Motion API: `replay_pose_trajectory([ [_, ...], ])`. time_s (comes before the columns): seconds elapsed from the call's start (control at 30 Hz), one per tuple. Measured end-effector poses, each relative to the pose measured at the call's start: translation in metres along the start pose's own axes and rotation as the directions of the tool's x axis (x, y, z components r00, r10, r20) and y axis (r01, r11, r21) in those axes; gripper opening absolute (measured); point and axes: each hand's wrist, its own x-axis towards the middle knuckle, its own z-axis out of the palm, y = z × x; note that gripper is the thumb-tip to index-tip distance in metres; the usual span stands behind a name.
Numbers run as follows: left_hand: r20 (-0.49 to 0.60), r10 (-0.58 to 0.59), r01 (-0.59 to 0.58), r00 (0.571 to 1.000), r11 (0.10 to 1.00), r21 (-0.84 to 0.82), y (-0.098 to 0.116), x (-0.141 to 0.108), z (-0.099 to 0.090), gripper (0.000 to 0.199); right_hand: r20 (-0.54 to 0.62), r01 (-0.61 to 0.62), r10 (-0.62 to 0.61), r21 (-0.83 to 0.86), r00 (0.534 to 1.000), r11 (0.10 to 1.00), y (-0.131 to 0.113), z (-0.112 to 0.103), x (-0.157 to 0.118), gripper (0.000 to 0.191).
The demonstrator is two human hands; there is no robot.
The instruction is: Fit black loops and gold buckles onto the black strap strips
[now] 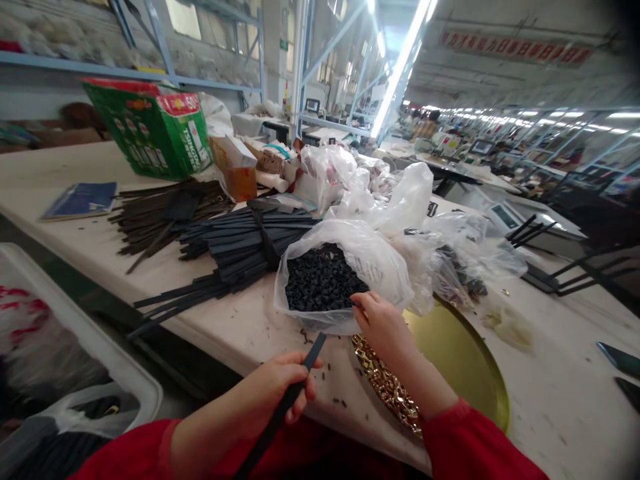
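Note:
My left hand [293, 383] is closed round a dark strap [277, 420], whose upper end points toward the open plastic bag [320, 323]. Small black pieces [323, 277] fill that bag. At its right edge is my right hand [377, 323], fingers bent together by the bag's rim; whatever they may hold is too small to make out. Beneath my right forearm lies a round gold tray [460, 360], with gold-coloured buckles [383, 383] heaped along its left side.
Bundles of black straps [240, 243] and brown straps [165, 213] lie left of the bag. Behind are a green box [150, 133], a blue booklet [83, 200] and more plastic bags [345, 173]. A white bin [75, 327] stands at the lower left.

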Motion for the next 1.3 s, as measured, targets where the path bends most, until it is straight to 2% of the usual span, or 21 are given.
replay_pose_trajectory([
  [0.17,-0.022,-0.012,0.012,1.0,1.0,-0.002,0.001,0.009,-0.002,0.041,0.088,0.047,-0.036,-0.131,0.996,0.99,-0.013,0.022,0.04,0.023],
  [0.27,-0.021,0.011,-0.011,1.0,1.0,-0.002,0.0,0.01,-0.005,0.041,0.114,0.035,-0.021,-0.121,0.993,0.992,-0.009,0.033,0.048,0.016],
  [0.43,-0.019,0.014,-0.013,1.0,0.999,0.034,-0.003,0.01,-0.006,0.039,0.102,-0.011,0.014,-0.028,0.995,1.0,0.012,0.033,0.036,0.014],
  [0.57,0.01,0.069,-0.069,0.998,0.968,0.242,-0.002,0.004,0.0,0.033,0.004,-0.104,0.104,0.101,0.995,0.989,0.021,0.022,0.018,0.01],
  [0.63,0.051,0.107,-0.118,0.993,0.931,0.344,-0.001,-0.001,0.006,0.032,-0.044,-0.167,0.183,0.24,0.982,0.956,0.016,0.014,0.001,0.012],
  [0.67,0.069,0.121,-0.138,0.99,0.914,0.381,-0.001,-0.004,0.009,0.031,-0.039,-0.207,0.24,0.381,0.97,0.901,0.011,0.01,-0.009,0.016],
  [0.7,0.081,0.134,-0.155,0.988,0.899,0.41,-0.002,-0.006,0.013,0.03,-0.002,-0.248,0.3,0.556,0.954,0.793,0.005,0.007,-0.022,0.02],
  [0.73,0.089,0.149,-0.172,0.985,0.885,0.432,-0.003,-0.008,0.016,0.029,0.069,-0.289,0.354,0.73,0.933,0.619,-0.001,0.005,-0.035,0.023],
  [0.77,0.094,0.16,-0.186,0.983,0.875,0.448,-0.005,-0.01,0.02,0.028,0.163,-0.325,0.391,0.859,0.906,0.395,-0.009,0.003,-0.048,0.025],
  [0.8,0.101,0.169,-0.197,0.98,0.867,0.457,-0.008,-0.011,0.024,0.027,0.258,-0.348,0.406,0.923,0.877,0.164,-0.016,0.002,-0.061,0.027],
  [0.83,0.108,0.177,-0.207,0.978,0.862,0.462,-0.012,-0.011,0.028,0.027,0.338,-0.36,0.409,0.933,0.848,-0.023,-0.022,0.001,-0.073,0.028],
  [0.87,0.114,0.179,-0.211,0.977,0.86,0.464,-0.015,-0.012,0.031,0.026,0.399,-0.361,0.41,0.917,0.82,-0.171,-0.028,0.002,-0.084,0.029],
  [0.9,0.12,0.171,-0.208,0.978,0.862,0.462,-0.019,-0.013,0.034,0.026,0.447,-0.357,0.406,0.891,0.797,-0.279,-0.033,0.003,-0.094,0.031],
  [0.93,0.124,0.158,-0.198,0.98,0.867,0.458,-0.023,-0.013,0.037,0.026,0.48,-0.354,0.396,0.867,0.782,-0.351,-0.038,0.004,-0.103,0.034],
  [0.97,0.13,0.138,-0.182,0.982,0.873,0.452,-0.026,-0.015,0.039,0.026,0.501,-0.356,0.382,0.849,0.777,-0.39,-0.041,0.006,-0.111,0.037],
  [1.03,0.137,0.083,-0.136,0.987,0.887,0.442,-0.031,-0.018,0.043,0.029,0.516,-0.373,0.35,0.837,0.782,-0.401,-0.045,0.008,-0.124,0.039],
  [1.17,0.104,-0.025,-0.022,0.994,0.903,0.429,-0.038,-0.024,0.049,0.034,0.526,-0.426,0.318,0.841,0.789,-0.335,-0.048,0.011,-0.144,0.041],
  [1.3,0.118,-0.118,0.075,0.986,0.944,0.322,-0.042,-0.029,0.052,0.036,0.555,-0.479,0.308,0.828,0.772,-0.293,-0.045,0.015,-0.157,0.042],
])
